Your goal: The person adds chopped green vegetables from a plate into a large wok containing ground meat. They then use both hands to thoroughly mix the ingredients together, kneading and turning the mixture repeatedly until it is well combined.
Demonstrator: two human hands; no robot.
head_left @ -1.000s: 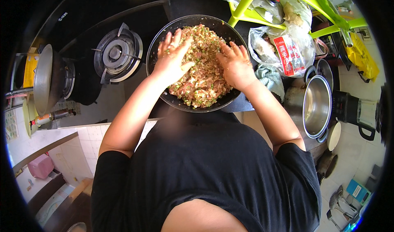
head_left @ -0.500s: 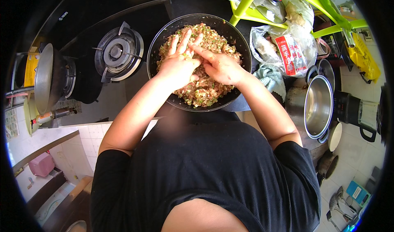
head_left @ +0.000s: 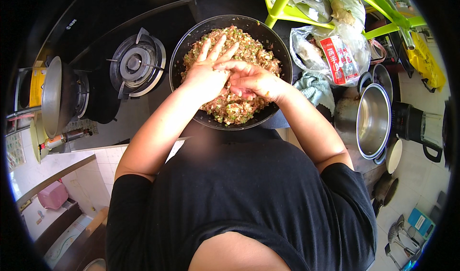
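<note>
A wide black pan holds a heap of minced meat mixed with chopped green bits. Above the heap my left hand is open, palm down, its fingers spread toward the far side of the pan. My right hand reaches in from the right. Its index finger presses on the left hand near the base of the fingers, and its other fingers curl in around the left hand's edge. Small bits of the mixture cling to the right hand. The left thumb is mostly hidden.
At left are a gas burner and a tilted wok. To the right lie a clear bag with a red-and-white packet, a pale green cloth and a steel pot. A lime-green rack stands behind.
My right hand's fingers have curled in more, and its index finger has shifted across the left hand. The left hand stays spread in nearly the same place.
</note>
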